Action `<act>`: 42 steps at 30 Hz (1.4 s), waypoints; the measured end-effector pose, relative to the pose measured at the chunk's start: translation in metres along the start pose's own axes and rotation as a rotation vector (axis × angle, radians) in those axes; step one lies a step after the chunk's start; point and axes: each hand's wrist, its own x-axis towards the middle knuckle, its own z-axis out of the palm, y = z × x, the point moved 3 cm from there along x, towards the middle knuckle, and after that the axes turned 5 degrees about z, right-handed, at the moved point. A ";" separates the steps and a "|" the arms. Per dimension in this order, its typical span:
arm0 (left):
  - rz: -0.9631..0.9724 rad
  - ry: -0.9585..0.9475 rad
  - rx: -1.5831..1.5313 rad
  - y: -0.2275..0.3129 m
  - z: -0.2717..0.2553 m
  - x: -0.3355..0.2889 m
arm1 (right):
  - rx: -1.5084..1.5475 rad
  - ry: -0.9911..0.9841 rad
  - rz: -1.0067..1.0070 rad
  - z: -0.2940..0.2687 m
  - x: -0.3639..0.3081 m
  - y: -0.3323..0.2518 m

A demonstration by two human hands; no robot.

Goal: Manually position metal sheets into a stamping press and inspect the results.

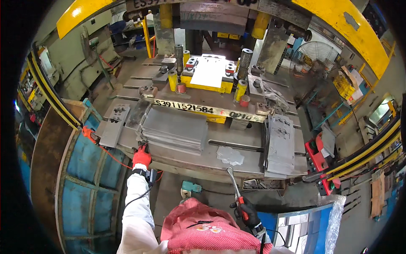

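Observation:
My left hand (141, 156), in a red glove with dark fingertips, rests at the front edge of the press table (177, 163). Its fingers look apart, close to the near left corner of a stack of grey metal sheets (174, 127). In a black glove, my right hand (247, 215) grips a long metal hand tool with red grips (235, 186). That tool points up and away, its rounded tip near the table's front edge. Just beyond the tip lie a few small cut metal pieces (230, 155). A bright white sheet (210, 72) lies on the die between the guide posts.
More cut sheets (280, 144) are piled at the table's right. A metal block with bolts (114, 125) sits at the left. Yellow-black striped bars (363, 148) flank the press. A blue bin (89, 169) stands left, and a green foot pedal (192, 187) is on the floor.

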 end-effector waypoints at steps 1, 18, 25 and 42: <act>0.006 0.019 0.007 0.002 -0.001 -0.001 | -0.008 0.013 -0.003 0.000 -0.001 -0.001; 0.004 0.025 0.006 -0.004 0.008 0.001 | -0.055 0.016 -0.046 0.016 0.004 -0.012; 0.028 0.004 0.008 -0.007 0.007 0.002 | -0.012 -0.029 -0.064 0.011 0.001 -0.007; 0.015 0.004 -0.001 -0.008 0.005 0.004 | -0.114 -0.050 -0.086 0.022 -0.001 -0.033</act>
